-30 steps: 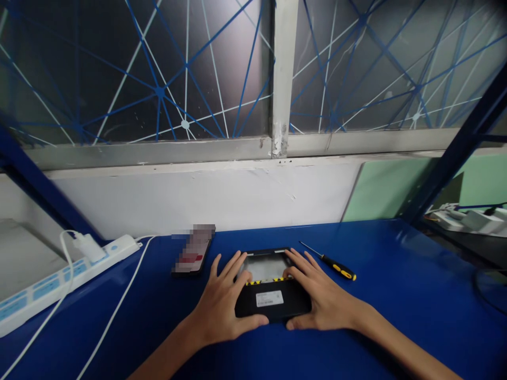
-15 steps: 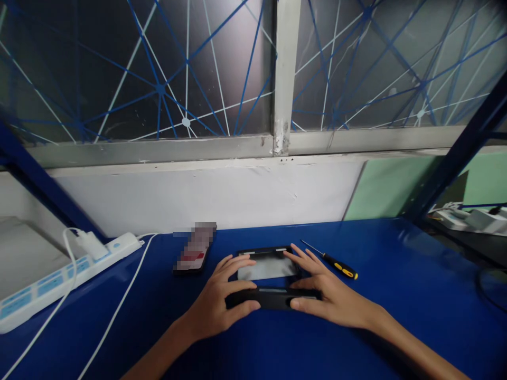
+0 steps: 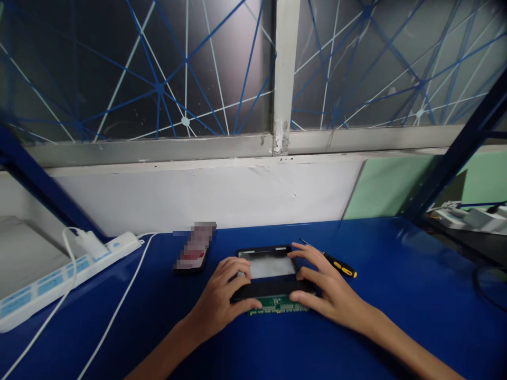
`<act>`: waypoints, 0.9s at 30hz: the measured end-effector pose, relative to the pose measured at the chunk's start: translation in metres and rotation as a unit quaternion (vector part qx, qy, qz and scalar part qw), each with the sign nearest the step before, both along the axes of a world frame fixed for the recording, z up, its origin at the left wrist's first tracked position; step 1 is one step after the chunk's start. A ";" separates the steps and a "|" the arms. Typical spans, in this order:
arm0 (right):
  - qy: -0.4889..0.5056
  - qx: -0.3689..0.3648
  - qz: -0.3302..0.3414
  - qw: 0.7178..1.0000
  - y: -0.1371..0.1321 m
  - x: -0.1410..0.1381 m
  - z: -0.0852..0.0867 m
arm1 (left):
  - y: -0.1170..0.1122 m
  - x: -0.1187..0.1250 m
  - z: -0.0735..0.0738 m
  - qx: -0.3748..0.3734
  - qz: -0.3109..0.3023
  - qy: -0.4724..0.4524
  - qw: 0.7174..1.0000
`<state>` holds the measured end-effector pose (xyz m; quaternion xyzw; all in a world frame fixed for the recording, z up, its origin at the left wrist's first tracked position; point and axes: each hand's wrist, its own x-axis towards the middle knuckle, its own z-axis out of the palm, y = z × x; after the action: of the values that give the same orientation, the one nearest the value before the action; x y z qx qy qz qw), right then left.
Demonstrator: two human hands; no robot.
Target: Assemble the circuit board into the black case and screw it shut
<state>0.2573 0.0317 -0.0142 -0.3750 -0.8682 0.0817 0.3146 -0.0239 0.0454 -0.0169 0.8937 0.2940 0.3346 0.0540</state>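
Observation:
Both hands hold a black plastic housing between them, tilted up on its long edge. A green circuit board shows along its near lower side. My left hand grips the left end, thumb in front and fingers bent behind. At the right end my right hand pinches it between thumb and fingers, with its index finger stretched toward a black frame with a grey, glossy panel. That frame lies flat just behind the housing. To the right rests a screwdriver with a black and yellow handle.
A phone with a blurred screen lies left of the hands. Further left is a white power strip with a plug and white cables on the blue table. A white wall stands behind; devices sit at far right.
The housing has been tipped in my hands, so the green circuit board now shows below it. My left fingers have curled in more. Phone and screwdriver have stayed put.

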 end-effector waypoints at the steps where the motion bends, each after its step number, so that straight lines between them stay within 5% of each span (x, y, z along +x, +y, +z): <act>1: -0.001 0.012 0.003 1.000 0.000 0.000 0.000 | 0.000 0.000 0.000 0.006 -0.001 0.008 1.000; 13: -0.033 0.052 0.031 0.998 -0.002 0.000 0.000 | -0.002 0.001 -0.003 -0.019 0.027 0.030 0.999; 27: -0.053 0.054 -0.022 0.997 -0.003 -0.011 -0.011 | 0.000 0.007 -0.003 -0.007 0.041 0.065 0.997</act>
<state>0.2465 0.0286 -0.0252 -0.3798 -0.8786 0.0074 0.2893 -0.0168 0.0458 -0.0197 0.9003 0.3357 0.2758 0.0278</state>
